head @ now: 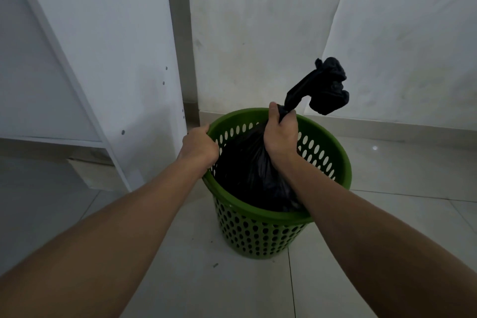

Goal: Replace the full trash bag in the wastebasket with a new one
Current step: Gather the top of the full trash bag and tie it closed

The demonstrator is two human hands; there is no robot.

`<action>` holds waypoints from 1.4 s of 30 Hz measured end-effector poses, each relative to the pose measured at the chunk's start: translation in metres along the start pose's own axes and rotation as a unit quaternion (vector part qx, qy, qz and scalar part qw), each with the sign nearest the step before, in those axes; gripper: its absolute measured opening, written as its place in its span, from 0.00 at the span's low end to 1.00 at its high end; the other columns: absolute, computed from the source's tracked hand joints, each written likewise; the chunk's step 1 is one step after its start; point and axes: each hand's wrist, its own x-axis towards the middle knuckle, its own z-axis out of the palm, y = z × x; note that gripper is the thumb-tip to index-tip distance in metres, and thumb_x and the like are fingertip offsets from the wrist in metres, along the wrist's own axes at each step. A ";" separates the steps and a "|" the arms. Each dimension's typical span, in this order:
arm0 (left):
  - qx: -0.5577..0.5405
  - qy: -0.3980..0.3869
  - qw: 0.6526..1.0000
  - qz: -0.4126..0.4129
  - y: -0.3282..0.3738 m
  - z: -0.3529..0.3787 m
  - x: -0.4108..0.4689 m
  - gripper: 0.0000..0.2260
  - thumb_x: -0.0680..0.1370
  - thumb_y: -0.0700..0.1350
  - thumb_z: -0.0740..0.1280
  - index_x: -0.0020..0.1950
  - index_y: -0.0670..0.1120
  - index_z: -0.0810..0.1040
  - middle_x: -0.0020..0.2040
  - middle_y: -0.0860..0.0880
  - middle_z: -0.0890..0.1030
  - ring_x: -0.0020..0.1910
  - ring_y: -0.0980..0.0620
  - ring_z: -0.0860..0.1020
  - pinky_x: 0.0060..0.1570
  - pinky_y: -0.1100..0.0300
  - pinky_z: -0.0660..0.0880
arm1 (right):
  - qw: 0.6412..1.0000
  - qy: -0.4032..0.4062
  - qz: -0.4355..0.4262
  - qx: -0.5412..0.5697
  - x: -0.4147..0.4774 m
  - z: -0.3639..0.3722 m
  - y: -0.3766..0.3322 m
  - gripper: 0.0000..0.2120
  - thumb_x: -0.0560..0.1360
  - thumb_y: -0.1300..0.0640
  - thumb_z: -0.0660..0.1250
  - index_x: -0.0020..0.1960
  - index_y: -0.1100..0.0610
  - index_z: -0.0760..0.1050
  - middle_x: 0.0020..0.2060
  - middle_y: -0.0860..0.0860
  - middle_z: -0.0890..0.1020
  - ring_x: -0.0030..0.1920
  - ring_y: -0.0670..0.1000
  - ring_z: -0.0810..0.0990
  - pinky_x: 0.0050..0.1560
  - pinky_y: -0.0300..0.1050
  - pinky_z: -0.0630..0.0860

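Note:
A green perforated wastebasket [260, 237] stands on the tiled floor near the wall. Inside it sits a full black trash bag [247, 170], its top gathered into a twisted neck. My right hand [280, 134] is closed around that neck just above the basket's rim, and the bag's loose end sticks up and flops over to the right above my fist. My left hand [200, 148] grips the basket's left rim, fingers curled over the edge. The lower part of the bag is hidden by the basket wall.
A white cabinet or shelf panel [108, 59] stands close on the left of the basket. A white wall [284, 33] with a pale skirting runs behind it. Light floor tiles [387, 227] spread to the right and front.

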 end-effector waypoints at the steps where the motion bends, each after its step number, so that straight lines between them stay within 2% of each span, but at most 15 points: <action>1: 0.013 0.012 1.000 0.006 0.001 0.001 0.000 0.24 0.80 0.32 0.59 0.75 0.47 0.68 0.68 0.42 0.75 0.62 0.42 0.75 0.58 0.55 0.73 | 1.000 0.009 -0.007 0.002 0.002 0.000 -0.005 0.18 0.84 0.49 0.58 0.66 0.61 0.68 0.44 0.45 0.75 0.44 0.44 0.75 0.43 0.29 0.65; 5: 0.056 0.027 0.998 0.031 0.003 0.002 -0.002 0.22 0.78 0.32 0.60 0.72 0.43 0.72 0.67 0.39 0.76 0.65 0.40 0.74 0.55 0.59 0.69 | 0.999 0.032 -0.035 0.001 0.019 0.000 -0.040 0.16 0.84 0.49 0.58 0.63 0.61 0.69 0.47 0.49 0.77 0.46 0.47 0.74 0.41 0.30 0.64; 9: 0.050 0.013 0.998 0.036 0.004 0.000 -0.002 0.19 0.81 0.34 0.56 0.71 0.40 0.71 0.68 0.37 0.75 0.66 0.39 0.73 0.62 0.53 0.70 | 0.997 0.025 -0.079 -0.012 0.032 -0.005 -0.080 0.12 0.84 0.49 0.58 0.56 0.58 0.69 0.39 0.45 0.74 0.37 0.39 0.72 0.31 0.26 0.68; 12: -0.001 -0.015 1.000 0.024 0.002 -0.004 -0.003 0.17 0.82 0.36 0.55 0.70 0.40 0.73 0.66 0.39 0.76 0.63 0.40 0.75 0.54 0.57 0.69 | 0.994 0.015 -0.107 -0.036 0.032 -0.012 -0.103 0.12 0.84 0.48 0.57 0.55 0.57 0.69 0.37 0.45 0.73 0.36 0.40 0.72 0.30 0.25 0.68; 14: -0.026 -0.044 0.999 0.012 0.000 -0.008 0.000 0.15 0.83 0.40 0.54 0.63 0.42 0.77 0.61 0.41 0.79 0.58 0.41 0.77 0.51 0.58 0.68 | 0.992 0.011 -0.116 -0.042 0.032 -0.018 -0.117 0.11 0.84 0.48 0.57 0.55 0.56 0.69 0.37 0.45 0.73 0.36 0.40 0.72 0.31 0.26 0.68; 16: -0.063 -0.051 0.997 -0.002 0.011 -0.017 0.001 0.17 0.83 0.45 0.51 0.48 0.44 0.78 0.55 0.40 0.80 0.51 0.43 0.77 0.49 0.56 0.70 | 0.991 0.008 -0.126 -0.041 0.032 -0.023 -0.131 0.11 0.83 0.47 0.58 0.54 0.55 0.69 0.37 0.45 0.72 0.36 0.41 0.72 0.31 0.26 0.68; 17: -0.090 -0.052 0.995 -0.004 0.022 -0.021 -0.001 0.19 0.83 0.48 0.49 0.50 0.44 0.78 0.56 0.41 0.80 0.54 0.44 0.76 0.54 0.55 0.71 | 0.991 0.004 -0.130 -0.038 0.032 -0.025 -0.138 0.11 0.83 0.47 0.58 0.53 0.55 0.69 0.37 0.45 0.72 0.36 0.41 0.72 0.32 0.27 0.68; 18: -0.118 -0.044 0.992 0.001 0.035 -0.026 -0.003 0.22 0.84 0.52 0.48 0.59 0.44 0.78 0.62 0.43 0.78 0.61 0.44 0.75 0.63 0.53 0.70 | 0.991 0.000 -0.132 -0.034 0.033 -0.027 -0.145 0.11 0.83 0.47 0.58 0.53 0.55 0.69 0.37 0.45 0.72 0.36 0.41 0.72 0.33 0.29 0.69; 20: -0.158 -0.028 0.986 0.047 0.063 -0.035 -0.008 0.27 0.83 0.60 0.46 0.76 0.48 0.66 0.74 0.48 0.69 0.73 0.49 0.67 0.74 0.53 0.59 | 0.990 -0.011 -0.139 -0.026 0.034 -0.028 -0.159 0.11 0.83 0.47 0.59 0.51 0.55 0.69 0.36 0.44 0.71 0.36 0.42 0.72 0.35 0.33 0.68; 22: -0.173 -0.042 0.970 0.166 0.092 -0.046 -0.014 0.27 0.83 0.62 0.48 0.78 0.52 0.62 0.76 0.53 0.65 0.75 0.54 0.63 0.72 0.60 0.56 | 0.988 -0.020 -0.152 -0.028 0.036 -0.025 -0.174 0.11 0.83 0.47 0.59 0.50 0.55 0.69 0.35 0.44 0.71 0.35 0.42 0.72 0.34 0.32 0.67; 25: -0.152 -0.111 0.934 0.304 0.131 -0.064 -0.016 0.30 0.77 0.66 0.61 0.76 0.55 0.64 0.73 0.55 0.70 0.70 0.59 0.70 0.70 0.58 0.66 | 0.985 -0.030 -0.165 -0.033 0.042 -0.025 -0.200 0.09 0.82 0.49 0.61 0.51 0.54 0.71 0.35 0.44 0.74 0.36 0.41 0.74 0.35 0.31 0.68; 27: -0.083 -0.144 0.926 0.340 0.159 -0.079 -0.020 0.31 0.71 0.67 0.69 0.72 0.63 0.63 0.68 0.59 0.73 0.65 0.62 0.74 0.65 0.58 0.72 | 0.985 -0.048 -0.160 -0.038 0.048 -0.029 -0.222 0.08 0.82 0.50 0.61 0.47 0.53 0.71 0.34 0.44 0.74 0.35 0.41 0.74 0.35 0.34 0.68; 31: 0.006 -0.160 0.937 0.310 0.216 -0.111 -0.024 0.41 0.64 0.70 0.73 0.72 0.65 0.60 0.66 0.60 0.73 0.62 0.59 0.75 0.62 0.53 0.75 | 0.985 -0.095 -0.129 -0.060 0.060 -0.044 -0.277 0.09 0.83 0.49 0.61 0.45 0.51 0.69 0.32 0.44 0.72 0.33 0.41 0.74 0.36 0.36 0.68; 36: 0.002 -0.194 0.939 0.285 0.306 -0.167 -0.031 0.29 0.71 0.67 0.69 0.69 0.63 0.67 0.63 0.60 0.74 0.58 0.60 0.77 0.59 0.52 0.77 | 0.984 -0.142 -0.047 -0.098 0.069 -0.061 -0.375 0.11 0.82 0.46 0.61 0.55 0.54 0.74 0.40 0.45 0.78 0.45 0.45 0.79 0.44 0.39 0.70; 42: 0.037 -0.170 0.956 0.236 0.423 -0.250 -0.051 0.26 0.75 0.63 0.62 0.72 0.60 0.66 0.65 0.57 0.74 0.63 0.54 0.76 0.63 0.43 0.73 | 0.980 -0.163 0.015 -0.111 0.082 -0.084 -0.531 0.11 0.82 0.45 0.61 0.52 0.52 0.73 0.40 0.44 0.78 0.44 0.44 0.79 0.45 0.40 0.70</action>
